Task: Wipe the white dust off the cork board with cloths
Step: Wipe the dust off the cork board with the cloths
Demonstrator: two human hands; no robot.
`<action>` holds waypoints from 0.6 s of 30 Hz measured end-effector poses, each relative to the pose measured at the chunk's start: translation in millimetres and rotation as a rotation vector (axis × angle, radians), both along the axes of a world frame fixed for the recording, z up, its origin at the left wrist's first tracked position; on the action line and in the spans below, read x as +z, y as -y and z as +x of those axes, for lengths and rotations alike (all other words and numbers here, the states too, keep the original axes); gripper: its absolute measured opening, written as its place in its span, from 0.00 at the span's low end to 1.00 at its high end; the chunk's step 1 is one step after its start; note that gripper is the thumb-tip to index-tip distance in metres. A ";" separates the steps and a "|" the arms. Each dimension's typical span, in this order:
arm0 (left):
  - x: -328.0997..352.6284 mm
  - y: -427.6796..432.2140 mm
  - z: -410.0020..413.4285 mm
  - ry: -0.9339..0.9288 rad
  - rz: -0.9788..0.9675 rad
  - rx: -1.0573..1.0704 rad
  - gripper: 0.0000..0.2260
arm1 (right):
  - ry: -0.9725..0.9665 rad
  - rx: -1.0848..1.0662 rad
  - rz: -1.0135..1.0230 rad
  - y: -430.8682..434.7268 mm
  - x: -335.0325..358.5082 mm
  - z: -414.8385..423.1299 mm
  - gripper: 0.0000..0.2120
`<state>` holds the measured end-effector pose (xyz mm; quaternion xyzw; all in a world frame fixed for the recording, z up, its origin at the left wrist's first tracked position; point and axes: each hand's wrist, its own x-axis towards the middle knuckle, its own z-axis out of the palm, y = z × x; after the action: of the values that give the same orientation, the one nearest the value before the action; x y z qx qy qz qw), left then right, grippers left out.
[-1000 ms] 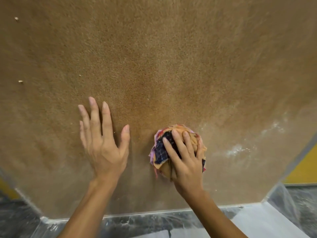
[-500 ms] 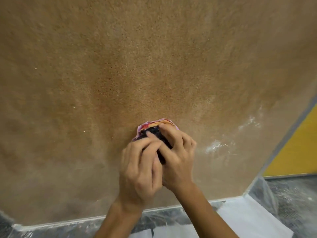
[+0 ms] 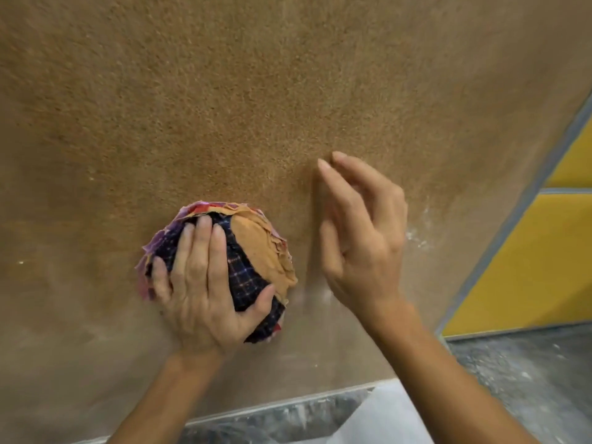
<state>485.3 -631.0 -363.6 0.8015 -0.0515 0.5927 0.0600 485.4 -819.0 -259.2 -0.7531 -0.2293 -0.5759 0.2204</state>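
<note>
Right hand (image 3: 362, 251) let go, fingers (image 3: 339, 187) loose; left hand (image 3: 205, 290) fingers curl over cloth wad (image 3: 256, 248).

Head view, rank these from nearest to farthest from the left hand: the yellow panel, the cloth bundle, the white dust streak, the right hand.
From the left hand:
1. cloth bundle, in its grip.
2. right hand, just to its right.
3. white dust streak, farther right.
4. yellow panel, far right.

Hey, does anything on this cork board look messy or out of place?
Yes. White dust smears streak the cork board just right of the empty right hand, not yet wiped; the left hand grips the cloth bundle farther left.
</note>
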 end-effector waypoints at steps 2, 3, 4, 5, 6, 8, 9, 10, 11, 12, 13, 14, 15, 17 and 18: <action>9.4 -1.5 5.1 0.051 0.062 0.026 0.41 | 0.032 -0.067 -0.070 24.3 12.8 9.7 0.20; 21.0 -1.1 9.2 0.073 0.086 0.032 0.40 | 0.049 -0.077 -0.103 35.5 20.7 17.1 0.19; 30.6 0.1 9.2 0.098 0.115 0.026 0.38 | 0.068 -0.090 -0.144 46.4 21.6 17.9 0.19; 41.7 2.5 10.1 0.119 0.136 0.027 0.36 | 0.080 -0.091 -0.192 56.4 21.7 18.4 0.19; 53.3 5.2 11.2 0.133 0.134 0.023 0.35 | 0.085 -0.081 -0.244 64.2 23.0 19.8 0.19; 62.6 11.8 14.1 0.134 0.124 0.019 0.35 | 0.089 -0.074 -0.315 72.8 23.0 21.9 0.21; 57.1 15.1 11.6 0.107 0.124 0.017 0.37 | 0.077 -0.076 -0.330 74.0 20.9 23.4 0.22; 44.9 17.2 8.6 0.083 0.153 0.005 0.38 | 0.073 -0.092 -0.327 74.1 18.6 24.6 0.23; 26.0 18.5 5.9 0.059 0.204 -0.012 0.40 | 0.085 -0.110 -0.318 72.8 15.9 26.5 0.23; 5.7 16.6 5.4 0.039 0.269 -0.028 0.41 | 0.107 -0.130 -0.309 69.8 12.5 29.4 0.23; -11.1 13.8 4.7 0.014 0.328 -0.038 0.41 | 0.113 -0.146 -0.305 67.5 8.8 31.8 0.23; -21.3 9.4 4.9 0.002 0.369 -0.044 0.39 | 0.118 -0.161 -0.306 65.8 5.9 33.6 0.23; -25.1 5.8 6.8 0.008 0.392 -0.054 0.36 | 0.128 -0.177 -0.311 65.7 5.3 35.0 0.23; -17.5 3.4 9.8 0.028 0.376 -0.086 0.30 | 0.113 -0.205 -0.336 67.0 6.4 35.3 0.23; -7.1 8.4 10.9 0.050 0.330 -0.097 0.28 | 0.100 -0.223 -0.339 66.8 7.0 33.0 0.24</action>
<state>496.3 -639.5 -370.6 0.7821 -0.1882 0.5923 -0.0454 518.4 -885.8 -252.2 -0.7706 -0.2489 -0.5865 0.0135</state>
